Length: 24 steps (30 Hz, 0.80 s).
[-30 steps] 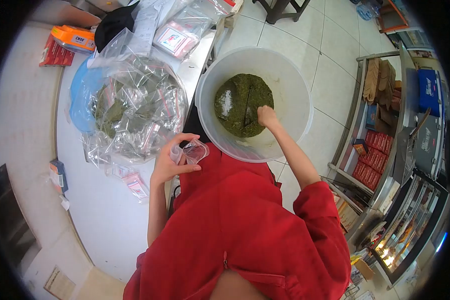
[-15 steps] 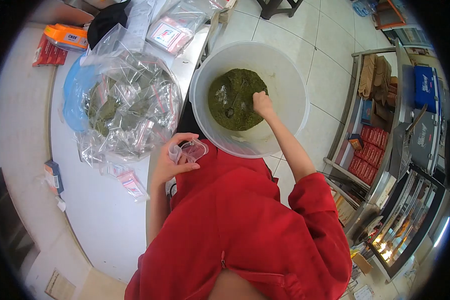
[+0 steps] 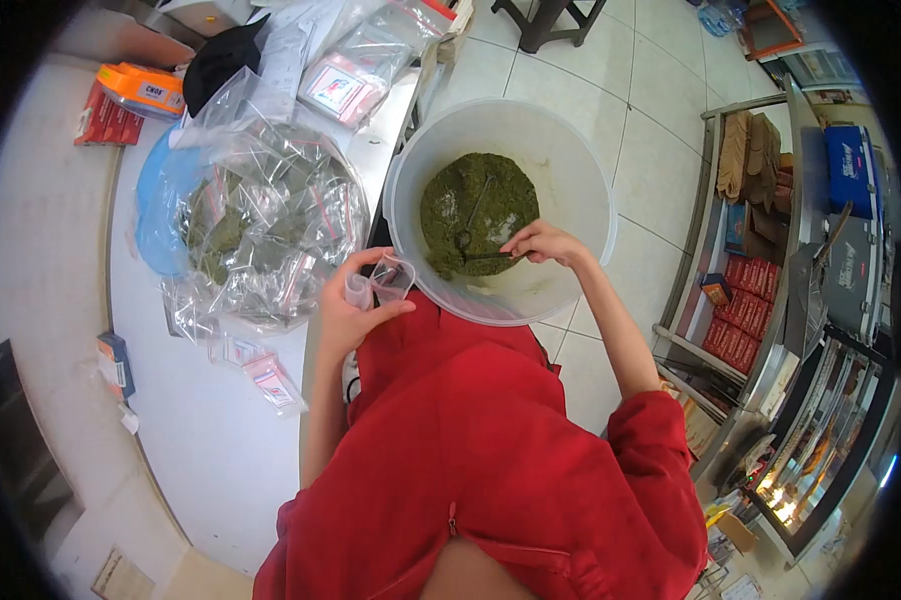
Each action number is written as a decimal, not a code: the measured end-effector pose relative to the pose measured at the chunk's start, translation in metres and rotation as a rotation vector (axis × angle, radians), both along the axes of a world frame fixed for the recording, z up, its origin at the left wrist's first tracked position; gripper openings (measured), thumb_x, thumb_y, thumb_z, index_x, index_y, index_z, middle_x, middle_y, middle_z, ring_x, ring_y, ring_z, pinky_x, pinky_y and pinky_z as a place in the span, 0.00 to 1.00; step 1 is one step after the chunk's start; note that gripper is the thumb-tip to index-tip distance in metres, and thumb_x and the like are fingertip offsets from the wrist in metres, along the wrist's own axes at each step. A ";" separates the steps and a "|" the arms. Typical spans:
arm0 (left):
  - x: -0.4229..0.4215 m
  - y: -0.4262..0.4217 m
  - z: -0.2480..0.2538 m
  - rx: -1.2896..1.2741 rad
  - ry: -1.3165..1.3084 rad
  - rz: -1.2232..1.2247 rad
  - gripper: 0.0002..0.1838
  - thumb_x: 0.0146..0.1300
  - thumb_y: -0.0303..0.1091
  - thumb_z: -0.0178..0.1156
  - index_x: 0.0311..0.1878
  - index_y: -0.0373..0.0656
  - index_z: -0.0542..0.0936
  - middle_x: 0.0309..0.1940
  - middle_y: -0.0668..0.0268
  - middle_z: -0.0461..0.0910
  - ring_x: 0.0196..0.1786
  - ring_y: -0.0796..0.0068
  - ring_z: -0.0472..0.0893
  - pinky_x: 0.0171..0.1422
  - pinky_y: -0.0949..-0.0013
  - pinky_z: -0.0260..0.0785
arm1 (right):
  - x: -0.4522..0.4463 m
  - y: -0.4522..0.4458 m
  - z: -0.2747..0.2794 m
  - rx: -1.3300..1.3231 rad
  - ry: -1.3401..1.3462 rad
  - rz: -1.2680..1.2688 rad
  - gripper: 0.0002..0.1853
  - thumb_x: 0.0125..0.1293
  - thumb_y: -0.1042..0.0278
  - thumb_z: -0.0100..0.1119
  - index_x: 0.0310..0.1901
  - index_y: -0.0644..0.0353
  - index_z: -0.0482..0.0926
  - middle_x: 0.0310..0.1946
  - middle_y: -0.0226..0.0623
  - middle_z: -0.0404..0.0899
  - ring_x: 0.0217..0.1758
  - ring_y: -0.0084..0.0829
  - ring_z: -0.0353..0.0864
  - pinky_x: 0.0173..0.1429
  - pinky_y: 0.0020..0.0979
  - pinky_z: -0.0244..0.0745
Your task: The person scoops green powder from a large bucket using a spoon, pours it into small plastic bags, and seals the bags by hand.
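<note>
A large translucent tub (image 3: 580,180) holds green powder (image 3: 495,190) with a pale patch in it. My right hand (image 3: 550,243) is over the tub's near right part, fingers closed on the handle of a dark spoon (image 3: 488,256) whose bowl is at the powder. A second thin dark utensil (image 3: 480,200) lies in the powder. Just left of the tub, my left hand (image 3: 348,308) holds a small clear plastic bag (image 3: 393,278), its mouth spread open between thumb and fingers.
On the white table (image 3: 210,430) at left lie a heap of clear bags (image 3: 280,220) with green contents, a blue basin (image 3: 157,200) and small printed packets (image 3: 270,380). A shelf with red boxes (image 3: 740,325) stands at right, a dark stool (image 3: 548,22) at the top.
My right hand has moved from the powder toward the tub's near side and turned, so the spoon now shows. The powder's surface and pale patch have changed. My left hand still holds the bag.
</note>
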State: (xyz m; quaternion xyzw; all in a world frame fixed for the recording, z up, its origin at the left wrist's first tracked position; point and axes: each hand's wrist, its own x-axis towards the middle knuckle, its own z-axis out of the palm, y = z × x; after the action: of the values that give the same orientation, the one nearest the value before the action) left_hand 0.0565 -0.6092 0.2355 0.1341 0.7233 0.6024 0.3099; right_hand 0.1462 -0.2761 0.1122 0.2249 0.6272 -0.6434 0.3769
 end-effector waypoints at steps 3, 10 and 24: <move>-0.004 0.029 -0.003 0.013 0.058 0.028 0.35 0.40 0.26 0.77 0.55 0.39 0.74 0.44 0.66 0.79 0.49 0.77 0.76 0.51 0.72 0.69 | 0.013 0.003 0.041 -0.071 0.010 -0.239 0.13 0.57 0.77 0.54 0.43 0.67 0.82 0.22 0.24 0.74 0.17 0.11 0.56 0.20 0.18 0.49; -0.004 0.092 -0.050 -0.056 0.508 0.101 0.31 0.40 0.42 0.77 0.48 0.38 0.77 0.39 0.60 0.81 0.43 0.66 0.81 0.51 0.68 0.71 | 0.043 -0.019 0.127 0.130 0.241 -0.604 0.13 0.58 0.78 0.55 0.44 0.66 0.82 0.26 0.23 0.73 0.17 0.11 0.53 0.21 0.19 0.48; -0.012 0.137 -0.029 0.025 0.584 0.192 0.30 0.41 0.40 0.77 0.47 0.37 0.78 0.43 0.59 0.80 0.48 0.65 0.79 0.54 0.66 0.69 | 0.060 -0.064 0.162 1.148 1.095 -0.410 0.18 0.51 0.81 0.60 0.45 0.56 0.82 0.38 0.30 0.77 0.17 0.23 0.66 0.24 0.25 0.66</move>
State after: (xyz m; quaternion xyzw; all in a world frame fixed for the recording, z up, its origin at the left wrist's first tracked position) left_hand 0.0446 -0.4720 0.2061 0.2364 0.7836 0.5739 0.0287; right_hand 0.2057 -0.3399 0.2739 0.1469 0.9005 -0.2970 -0.2817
